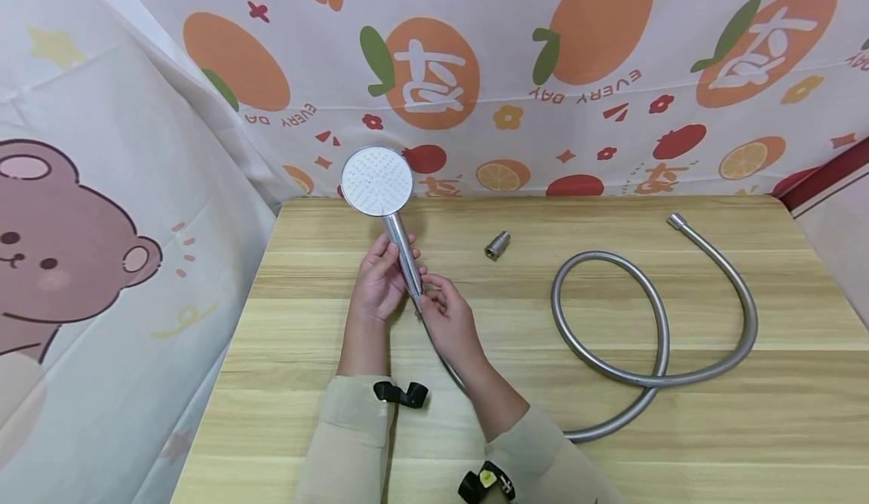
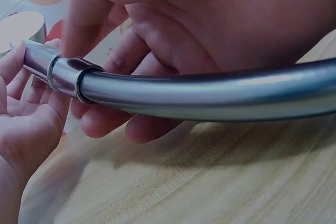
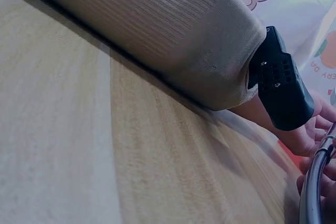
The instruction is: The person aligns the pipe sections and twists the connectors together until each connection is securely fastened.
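Observation:
A chrome hand shower (image 1: 376,180) with a round white spray face points up toward the back of the table. Its handle (image 1: 405,259) lies in my left hand (image 1: 376,281), gripped between thumb and fingers. At the handle's lower end, my right hand (image 1: 455,330) holds the metal connector (image 2: 79,80) of the shower hose (image 1: 609,370), fingers around it. In the left wrist view the connector sits against the handle; whether it is threaded on, I cannot tell. The hose (image 3: 314,187) also shows in the right wrist view, curving away from both hands.
A small metal fitting (image 1: 498,246) lies on the wooden table (image 1: 285,413) right of the shower head. The hose loops across the right side, its free end (image 1: 677,221) near the back edge. A fruit-print curtain (image 1: 516,59) hangs behind; a bear-print cloth (image 1: 183,338) hangs at left.

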Demonstrator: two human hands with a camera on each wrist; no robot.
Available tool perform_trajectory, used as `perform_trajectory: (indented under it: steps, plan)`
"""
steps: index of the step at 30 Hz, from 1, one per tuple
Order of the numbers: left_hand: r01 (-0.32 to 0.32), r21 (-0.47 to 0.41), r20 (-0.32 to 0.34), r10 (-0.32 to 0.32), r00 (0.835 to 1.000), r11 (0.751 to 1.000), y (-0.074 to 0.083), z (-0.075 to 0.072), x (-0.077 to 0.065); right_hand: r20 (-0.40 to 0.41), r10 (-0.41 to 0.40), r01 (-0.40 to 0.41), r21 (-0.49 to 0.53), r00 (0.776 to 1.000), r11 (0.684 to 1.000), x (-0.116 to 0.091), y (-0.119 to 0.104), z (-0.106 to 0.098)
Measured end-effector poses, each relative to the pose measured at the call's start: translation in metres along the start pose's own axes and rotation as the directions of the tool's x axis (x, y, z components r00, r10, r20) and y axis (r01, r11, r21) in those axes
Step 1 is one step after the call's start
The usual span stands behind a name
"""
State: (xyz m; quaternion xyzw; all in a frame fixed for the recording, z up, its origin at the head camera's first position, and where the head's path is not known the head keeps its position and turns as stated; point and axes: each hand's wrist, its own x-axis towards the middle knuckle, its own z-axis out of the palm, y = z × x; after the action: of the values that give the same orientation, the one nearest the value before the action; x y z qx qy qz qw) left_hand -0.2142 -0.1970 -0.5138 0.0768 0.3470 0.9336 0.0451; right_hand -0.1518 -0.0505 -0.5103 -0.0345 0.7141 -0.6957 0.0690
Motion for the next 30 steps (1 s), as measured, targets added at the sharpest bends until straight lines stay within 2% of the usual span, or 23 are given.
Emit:
perform_trajectory:
  steps: [4, 8, 26, 30]
  plan:
    - [-0.003, -0.008, 0.01, 0.003, 1.0, 1.0, -0.0001, -0.0005, -0.0005, -0.026, -0.046, 0.044, -0.075, 0.999, 0.996, 0.0009, 0.0034, 0.001]
    - [-0.004, -0.018, 0.018, 0.004, 1.0, 1.0, -0.0001, -0.0005, -0.001, -0.041, -0.066, 0.062, -0.096, 0.997, 0.993, 0.001, 0.0041, 0.0017]
    - [0.006, -0.02, 0.015, -0.005, 1.0, 1.0, -0.0005, 0.0003, 0.0007, -0.023, -0.02, 0.018, -0.082, 1.0, 0.996, -0.0006, 0.0011, -0.0007]
    - [0.005, -0.023, 0.016, -0.005, 1.0, 1.0, -0.0006, 0.0011, 0.0018, -0.027, -0.037, 0.034, -0.102, 0.999, 0.994, 0.0009, 0.002, -0.0004]
